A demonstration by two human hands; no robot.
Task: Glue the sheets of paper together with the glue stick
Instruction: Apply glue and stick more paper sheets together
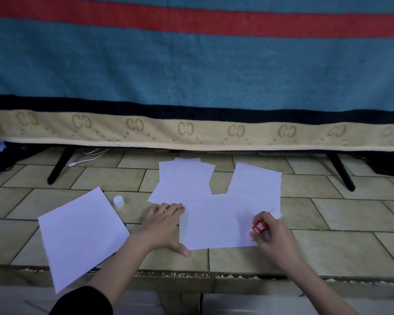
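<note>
A: Start furthest out from the left hand [163, 226]. What lies there?

B: A loose sheet [81, 237], turned at an angle, well out to that hand's left and untouched; I'd judge it is waiting its turn. Just beyond the fingers, near them but apart, stands a small white cap [118, 201], most likely off the glue stick and set aside so both hands stay free.

A: And the left hand itself?

B: Spread flat, palm down, gripping nothing. Its fingertips press the left edge of the middle sheet [216, 221], and the thumb reaches toward the near corner. That looks like pinning the paper so it won't slide under the glue.

A: Between the hands?

B: That middle sheet. Beyond it lie two more lots of paper: a small stack [182, 180] past the left hand, and a single sheet [257, 183] past the right. Both appear to overlap the middle sheet's far edge; which lies on top I can't tell.

A: The right hand [275, 237]?

B: Curled closed around the glue stick [263, 226], a red tube tilted with its white tip at the middle sheet's right edge. It seems placed to lay glue along that edge.

A: Any writing?

B: White lettering on the tube, too blurred to read. The hanging blanket [191, 64] behind has a border of repeated "CC" motifs.
</note>
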